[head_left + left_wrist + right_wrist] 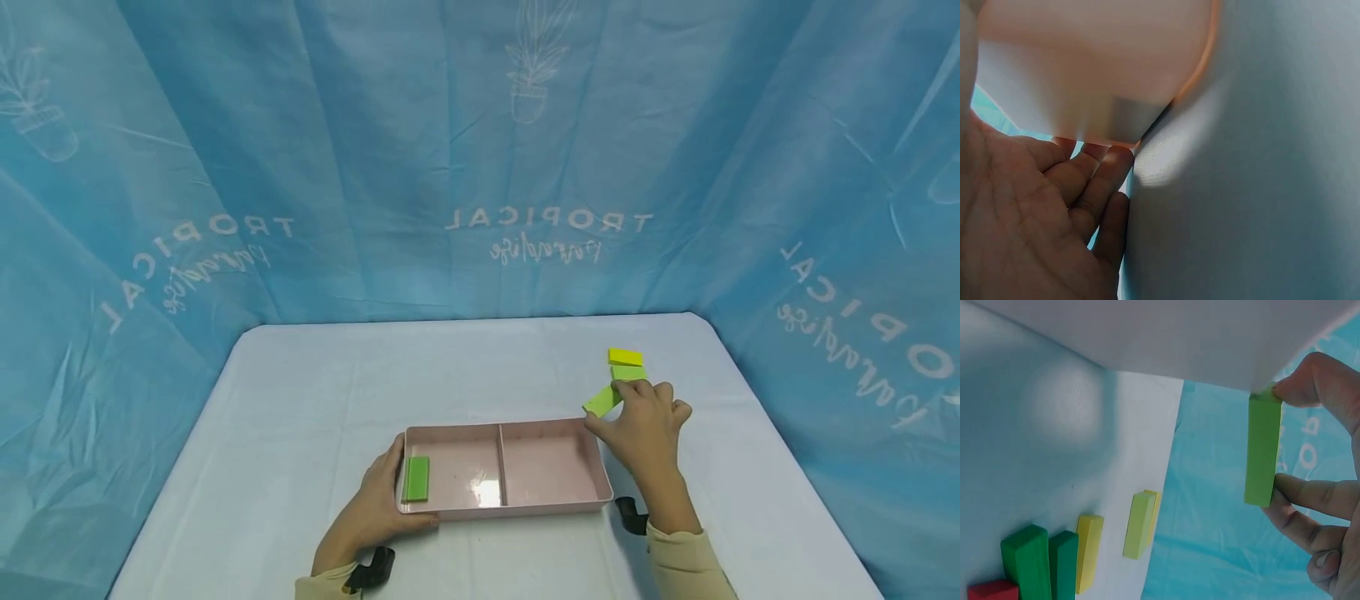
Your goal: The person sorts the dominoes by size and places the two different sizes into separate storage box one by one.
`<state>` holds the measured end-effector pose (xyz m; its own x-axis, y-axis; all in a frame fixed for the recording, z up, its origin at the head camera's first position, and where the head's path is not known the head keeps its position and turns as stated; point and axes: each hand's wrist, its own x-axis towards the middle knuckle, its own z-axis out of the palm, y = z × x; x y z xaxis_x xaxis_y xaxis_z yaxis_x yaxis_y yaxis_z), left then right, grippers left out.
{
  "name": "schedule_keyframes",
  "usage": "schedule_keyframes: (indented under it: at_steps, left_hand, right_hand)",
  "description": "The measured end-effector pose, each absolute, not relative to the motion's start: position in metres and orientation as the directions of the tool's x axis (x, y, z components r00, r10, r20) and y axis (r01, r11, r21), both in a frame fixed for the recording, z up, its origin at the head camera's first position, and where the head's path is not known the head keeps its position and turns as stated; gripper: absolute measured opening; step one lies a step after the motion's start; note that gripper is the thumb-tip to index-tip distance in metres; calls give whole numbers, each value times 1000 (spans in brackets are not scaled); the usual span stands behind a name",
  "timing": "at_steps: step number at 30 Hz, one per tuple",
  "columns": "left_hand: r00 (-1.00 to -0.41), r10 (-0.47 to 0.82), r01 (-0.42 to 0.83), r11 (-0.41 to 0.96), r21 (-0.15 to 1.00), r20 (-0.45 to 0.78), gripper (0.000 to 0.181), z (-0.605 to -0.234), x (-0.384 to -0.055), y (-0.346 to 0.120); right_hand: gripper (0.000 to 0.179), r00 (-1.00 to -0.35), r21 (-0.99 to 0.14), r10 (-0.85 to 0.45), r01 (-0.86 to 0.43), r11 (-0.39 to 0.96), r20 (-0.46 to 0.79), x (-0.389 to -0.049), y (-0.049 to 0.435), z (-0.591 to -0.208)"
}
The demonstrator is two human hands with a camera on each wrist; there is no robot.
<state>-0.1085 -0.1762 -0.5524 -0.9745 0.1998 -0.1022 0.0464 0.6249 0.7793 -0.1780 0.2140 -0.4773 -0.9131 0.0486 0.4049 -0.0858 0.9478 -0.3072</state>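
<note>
Pinching, right hand (pixel 645 425): thumb at one end, fingers at the other of a lime block (pixel 602 401); opening no wider than the block's length.
Lime block: just beyond the far right corner of the pink tray (pixel 551 462), slanted to its far edge.
Left hand (pixel 375 500): curled round the tray's left end, fingers along the left wall, thumb at the near edge.
Tray: about midway between the worktop's (pixel 300 375) left and right edges, well in from the far edge; a divider (pixel 502 467) makes two compartments.
Left compartment: green block (pixel 420 479), just beside the left wall.
Toward worktop's far right corner: yellow block (pixel 626 357), with pale green block (pixel 628 372) just beside it on the near side.
Right wrist view: red block (pixel 992 590), bright green block (pixel 1025 562), dark green block (pixel 1063 565) and second yellow block (pixel 1089 553) in a row; distance from tray, cannot tell.
Surround: blue curtain (pixel 551 167), white lettering.
</note>
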Motion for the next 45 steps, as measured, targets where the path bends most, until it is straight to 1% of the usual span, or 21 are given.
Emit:
schedule_keyframes:
  at_steps: [4, 14, 24, 35, 40, 45]
  left_hand:
    - [-973, 204, 44, 627, 778, -110, 144, -553, -109, -176]
    - [-973, 201, 36, 607, 794, -109, 146, -552, -107, -177]
    - [-975, 206, 59, 621, 781, -90, 145, -550, -110, -179]
    - [-971, 217, 55, 614, 787, -101, 145, -549, -112, -177]
    - [-971, 225, 75, 616, 784, -84, 144, -549, -114, -175]
    - [-973, 200, 41, 632, 774, -112, 145, -551, -109, -175]
  right_hand:
    - [66, -901, -303, 46, -97, 948, 431, -176, 214, -477]
    - [65, -899, -305, 24, -124, 944, 437, -173, 210, -472]
    - [60, -890, -283, -151, -292, 914, 431, -172, 192, -471]
    - [61, -851, -277, -248, -404, 872, 462, -170, 175, -473]
    - [59, -850, -284, -263, -419, 862, 456, -168, 164, -473]
    - [57, -839, -274, -295, -449, 850, 458, -166, 148, -475]
